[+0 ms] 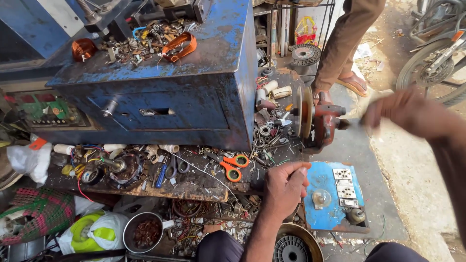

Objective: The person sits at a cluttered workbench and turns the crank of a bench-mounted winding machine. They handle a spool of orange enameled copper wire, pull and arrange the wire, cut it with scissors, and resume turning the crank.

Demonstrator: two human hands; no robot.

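Note:
My left hand point(284, 187) is low in the middle, its fingers pinched together on a thin pale wire point(204, 172) that runs across the cluttered bench. Just above it stands a red hand-cranked winder point(324, 121) with a flat disc wheel point(303, 111) at the bench's right end. My right hand point(407, 114) is blurred at the right and closed around the winder's crank handle point(350, 123).
A worn blue metal cabinet point(194, 97) carries scrap parts and a copper coil point(83, 48). Orange scissors point(233, 165) and a motor stator point(119, 167) lie on the bench. A blue socket board point(323, 213) leans below. Another person's sandalled foot point(352, 82) and a motorcycle wheel point(432, 68) are at top right.

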